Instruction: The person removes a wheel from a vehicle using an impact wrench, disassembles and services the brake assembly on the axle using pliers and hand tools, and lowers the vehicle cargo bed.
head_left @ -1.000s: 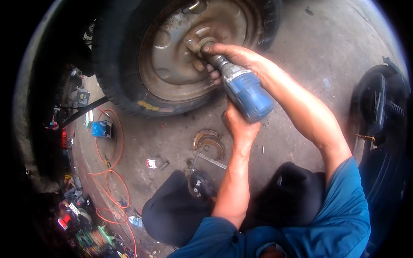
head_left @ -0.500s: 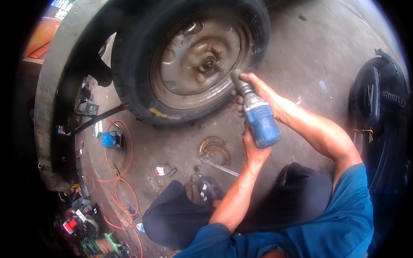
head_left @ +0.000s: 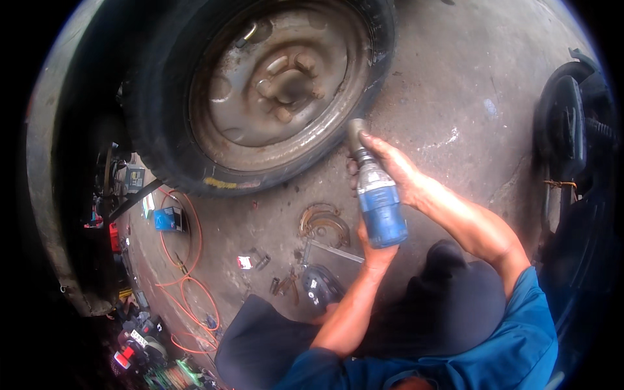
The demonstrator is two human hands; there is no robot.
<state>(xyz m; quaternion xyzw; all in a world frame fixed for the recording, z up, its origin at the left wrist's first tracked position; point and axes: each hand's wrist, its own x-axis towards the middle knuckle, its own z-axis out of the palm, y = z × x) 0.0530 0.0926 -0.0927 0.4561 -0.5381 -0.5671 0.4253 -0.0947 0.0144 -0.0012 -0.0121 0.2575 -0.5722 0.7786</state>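
While my left hand [head_left: 377, 254] and right hand [head_left: 402, 170] both hold the impact wrench [head_left: 382, 211], I'd square its socket [head_left: 356, 133] to the wheel [head_left: 285, 88] at eleven o'clock.

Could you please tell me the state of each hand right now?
Left hand: holding the blue impact wrench, mostly hidden behind it.
Right hand: closed around the wrench's front end, near the socket.
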